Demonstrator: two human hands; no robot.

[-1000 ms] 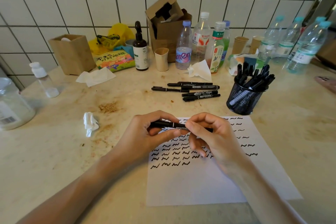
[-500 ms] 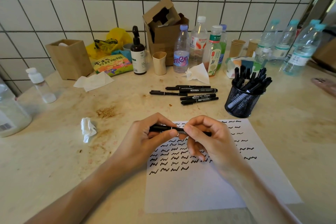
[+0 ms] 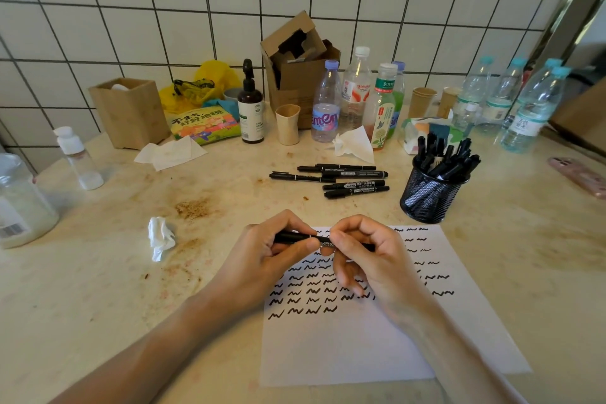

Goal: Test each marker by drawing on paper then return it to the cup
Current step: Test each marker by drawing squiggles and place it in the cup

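A black marker (image 3: pixel 323 240) lies level between both hands, just above the white paper (image 3: pixel 360 338). My left hand (image 3: pixel 272 259) grips its left end, thumb on the barrel. My right hand (image 3: pixel 370 259) pinches its right part between thumb and forefinger. The paper carries several rows of black squiggles, partly hidden under my hands. A black mesh cup (image 3: pixel 429 197) full of black markers stands right of the paper's top edge. Several more black markers (image 3: pixel 341 179) lie loose on the counter behind my hands.
Along the tiled wall stand plastic bottles (image 3: pixel 328 105), a cardboard box (image 3: pixel 298 69), a dark pump bottle (image 3: pixel 251 108), a wooden box (image 3: pixel 129 111) and paper cups. Crumpled tissues (image 3: pixel 160 238) lie on the stained counter. A pink phone (image 3: pixel 580 175) lies far right.
Both hands keep holding the marker in the same place above the paper. Only the camera view has shifted slightly.
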